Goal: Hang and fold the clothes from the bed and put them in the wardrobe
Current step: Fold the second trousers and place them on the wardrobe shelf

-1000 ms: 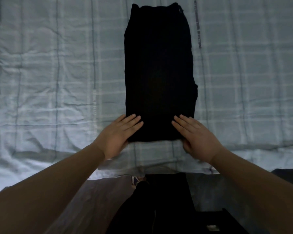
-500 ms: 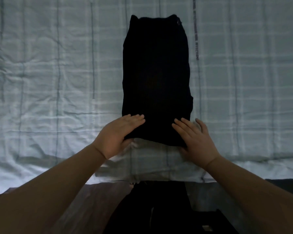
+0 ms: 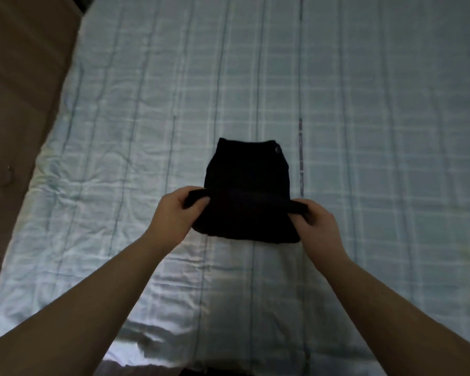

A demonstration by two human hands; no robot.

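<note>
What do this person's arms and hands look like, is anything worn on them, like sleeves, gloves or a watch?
Both forearms are bare up to the picture's edge: no sleeves in view. The left hand and the right hand wear no gloves. No watch, bracelet or ring shows on either wrist or on the fingers in view, though the dim light could hide something small.

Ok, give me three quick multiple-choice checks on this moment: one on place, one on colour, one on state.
1. Where does the garment lie?
A. on the bed sheet
B. on the floor
C. in a drawer

2. What colour is it?
A. white
B. red
C. black

3. What are the hands doing?
A. resting flat on the sheet
B. both gripping the garment's near edge
C. holding a hanger

Answers: 1 A, checked sheet surrounds it. 2 C, uniformly dark. 3 B, left hand and right hand pinch raised fabric at either corner.
</note>
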